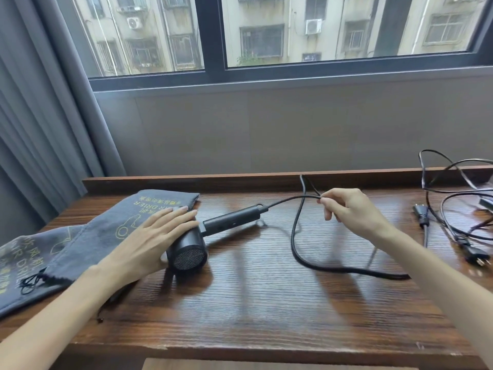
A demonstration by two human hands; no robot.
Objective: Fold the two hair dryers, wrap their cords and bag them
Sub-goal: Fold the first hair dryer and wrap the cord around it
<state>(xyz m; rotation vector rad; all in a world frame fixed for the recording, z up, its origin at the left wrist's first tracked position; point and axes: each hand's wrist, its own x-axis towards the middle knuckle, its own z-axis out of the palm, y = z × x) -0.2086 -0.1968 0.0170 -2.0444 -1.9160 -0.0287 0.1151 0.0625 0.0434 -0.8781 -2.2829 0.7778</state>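
Our right hand pinches the cord between thumb and fingertips, raised above the table not far from where the cord leaves the handle, while our left hand lies flat with straight fingers on the barrel of the hair dryer, pressing it down rather than gripping it. The dryer rests on its side with the handle stretched out straight, so it looks not yet folded, and it sits just beside the grey bag, which spreads out under and behind the left hand. From the pinch the cord drops in a long loose loop across the wood and trails off to the right. There a tangle of other cords and two plugs lies well apart, near the table's right edge. We judge the main risk to be this slack: pulling it in for a wrap could drag the trailing end through that tangle and snag it. A flat palm could also let the dryer slide if we tug hard.
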